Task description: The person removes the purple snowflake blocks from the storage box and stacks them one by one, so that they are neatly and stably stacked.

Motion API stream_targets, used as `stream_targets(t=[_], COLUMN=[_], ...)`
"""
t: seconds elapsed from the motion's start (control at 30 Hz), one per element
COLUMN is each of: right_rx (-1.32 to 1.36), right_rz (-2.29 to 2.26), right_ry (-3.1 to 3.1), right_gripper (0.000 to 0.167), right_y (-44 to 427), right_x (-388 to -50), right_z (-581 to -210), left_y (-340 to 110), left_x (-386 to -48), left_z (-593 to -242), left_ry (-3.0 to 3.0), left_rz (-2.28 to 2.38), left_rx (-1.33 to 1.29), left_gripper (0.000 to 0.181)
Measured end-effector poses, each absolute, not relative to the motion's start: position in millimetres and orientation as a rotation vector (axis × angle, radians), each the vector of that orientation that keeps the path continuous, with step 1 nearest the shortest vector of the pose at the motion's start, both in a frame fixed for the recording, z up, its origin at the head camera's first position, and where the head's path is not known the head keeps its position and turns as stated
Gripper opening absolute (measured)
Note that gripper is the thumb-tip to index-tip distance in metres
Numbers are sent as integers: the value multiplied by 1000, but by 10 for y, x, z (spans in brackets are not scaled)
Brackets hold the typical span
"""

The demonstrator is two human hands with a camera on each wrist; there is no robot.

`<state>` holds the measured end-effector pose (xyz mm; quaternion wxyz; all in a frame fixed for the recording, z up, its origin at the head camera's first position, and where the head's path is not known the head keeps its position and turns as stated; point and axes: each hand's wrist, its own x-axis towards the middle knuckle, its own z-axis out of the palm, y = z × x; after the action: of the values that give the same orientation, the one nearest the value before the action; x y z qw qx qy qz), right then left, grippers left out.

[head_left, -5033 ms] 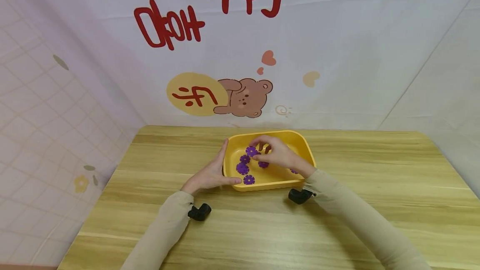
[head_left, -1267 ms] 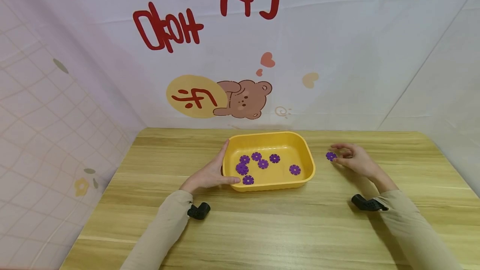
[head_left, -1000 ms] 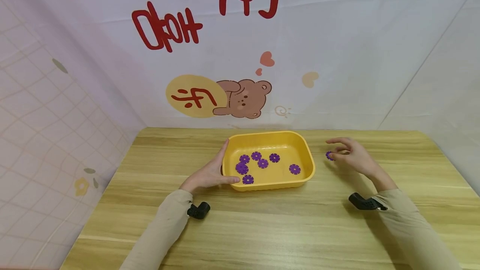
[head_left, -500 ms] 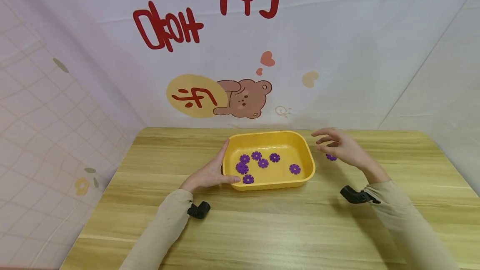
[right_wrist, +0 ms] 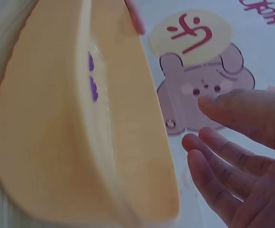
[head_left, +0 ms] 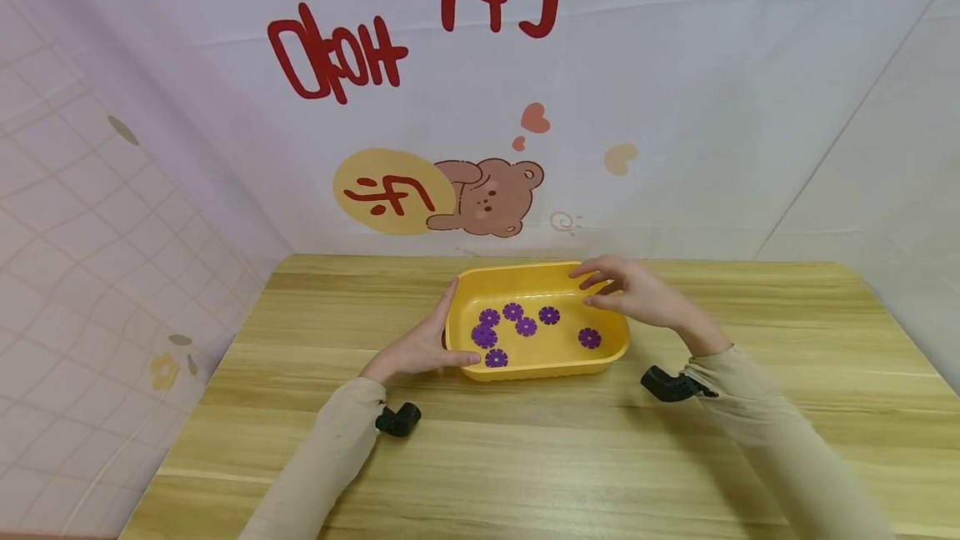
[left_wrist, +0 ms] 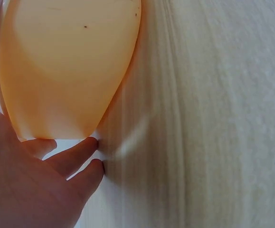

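Observation:
A yellow plastic basin [head_left: 540,372] stands on the wooden table. Inside it lie several purple notched plastic discs [head_left: 590,338], flower-shaped with a small centre hole; most sit toward the left half. My left hand [head_left: 420,348] holds the basin's left end, its thumb over the near corner and its fingers against the outer wall, as the left wrist view also shows. Over the basin's right end hovers my right hand [head_left: 641,298], fingers loosely bent and apart, holding nothing. The disc seen earlier on the table to the right is hidden behind this hand.
The wooden table [head_left: 480,465] extends around the basin. A white printed cloth backdrop [head_left: 690,107] with a bear drawing hangs directly behind its far edge. Black wrist cameras [head_left: 671,384] sit on both sleeves.
My right hand took a disc from the basin, laid it on the table to the right and let go. It has since moved left, back over the basin. The left hand stays put.

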<state>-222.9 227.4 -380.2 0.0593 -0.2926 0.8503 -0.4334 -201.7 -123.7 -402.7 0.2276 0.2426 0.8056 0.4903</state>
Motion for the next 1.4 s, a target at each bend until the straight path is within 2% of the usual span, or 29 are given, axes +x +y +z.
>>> stream_targets(t=[0.43,1.4], right_rx=[-1025,-1122], right_rz=[-1329,-1116], right_ry=[2453,2421], right_gripper=[37,29], right_y=[1774,1002], right_x=[-2237,-2295], right_z=[-3770,-4221], left_y=[-1250,-1255], left_x=[-2028,-2048], left_z=[-4032,-4064], left_ry=[2201,2184], left_rz=[1363,1383], left_rx=[684,712], left_gripper=[117,117])
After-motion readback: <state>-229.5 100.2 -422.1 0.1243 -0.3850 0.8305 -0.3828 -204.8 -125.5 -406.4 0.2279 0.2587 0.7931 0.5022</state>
